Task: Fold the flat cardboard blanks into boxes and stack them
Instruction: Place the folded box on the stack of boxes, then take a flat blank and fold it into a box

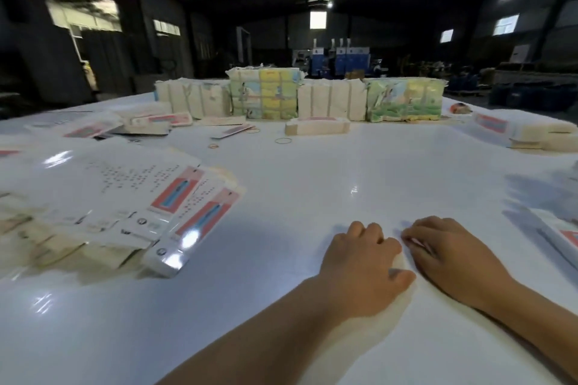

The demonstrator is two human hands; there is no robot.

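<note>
While both hands rest knuckles-up on the glossy white table (312, 184) at the lower right of the frame, no blank is visibly in work: the left hand (362, 262) and right hand (453, 256) lie side by side, nearly touching, fingers curled under, and whether they pinch anything small between them cannot be told. Judged from this, the worker is between boxes, with the next move a reach across to the left for a fresh blank. That supply, a loose pile of flat cardboard blanks (125, 206) printed in white, red and blue, spreads over the left middle of the frame, well apart from the hands; lifting a single sheet off the slippery heap will call for care. More printed pieces (556, 234) show at the right edge. Farther back, scattered rubber bands (283, 141) lie near a small folded box (317, 126). Beyond them, bundled stacks of packaging (300, 94) line the table's far side before a dim warehouse.
</note>
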